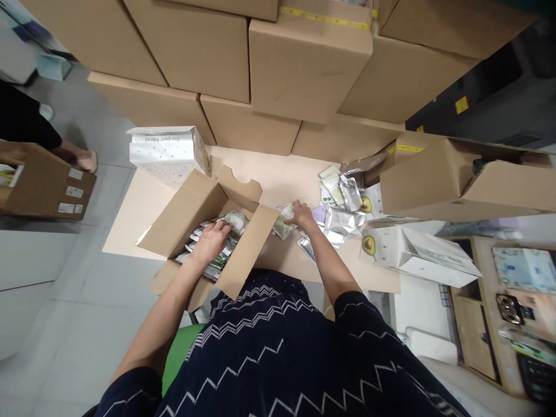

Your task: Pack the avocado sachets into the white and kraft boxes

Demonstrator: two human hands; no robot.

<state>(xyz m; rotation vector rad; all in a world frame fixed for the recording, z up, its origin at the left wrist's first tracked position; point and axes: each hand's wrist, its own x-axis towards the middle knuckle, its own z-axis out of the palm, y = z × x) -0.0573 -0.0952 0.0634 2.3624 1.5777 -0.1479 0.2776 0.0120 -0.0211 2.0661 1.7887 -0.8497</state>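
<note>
- Left hand [212,240] down inside the open box [167,217], fingers gently bent and lying over the packets [237,221] there; whether it has hold of one, I can't tell.
- Right hand [302,214] out on the bench [278,176], half open, thumb and fingers at the edge of a single pouch [283,226]; it's touching, but how firm the grip is, I can't tell.
- That pouch sits just right of the box, between it and the loose pile [343,220], a jumble of silver, pale green and lilac.
- And the box itself: flaps spread wide, packed with silver packets, standing at the near left of the bench, right against the person's front.
- Behind it, a white carton [163,147], its "Meal" print upside down from here.
- Over on the right, a second white carton [430,252] lies on its side, avocado picture showing, near the pile.
- Just beyond that, an open brown carton [421,179].
- Along the back, stacked boxes [310,63] form a wall.
- Far left, another person's foot [87,161] beside a labelled box [47,179]; a green chair [178,353] peeks out below.
</note>
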